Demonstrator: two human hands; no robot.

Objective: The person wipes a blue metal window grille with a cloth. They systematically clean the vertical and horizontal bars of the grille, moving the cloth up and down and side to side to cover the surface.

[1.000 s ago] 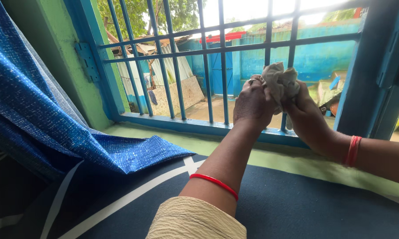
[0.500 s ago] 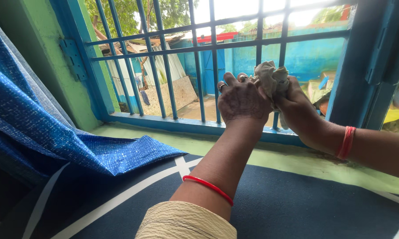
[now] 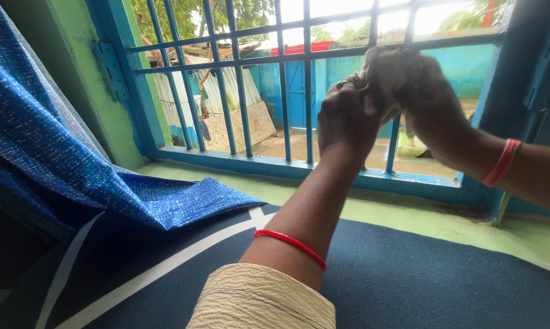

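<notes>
Cloth (image 3: 382, 76) (beige, crumpled) bunched tight in left hand (image 3: 343, 119) and right hand (image 3: 432, 100), against blue window bars (image 3: 308, 91).

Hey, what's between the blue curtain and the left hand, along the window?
In the head view, the window's blue bars and blue sill fill the stretch between the curtain and the left hand. Both hands, the right hand too, grip a crumpled cloth.

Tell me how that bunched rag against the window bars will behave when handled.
The rag is probably floppy: it crumples into folds between the left hand and right hand. Likely light, since it stays bunched up high at the blue bars. It is unlikely to roll or break.
</notes>
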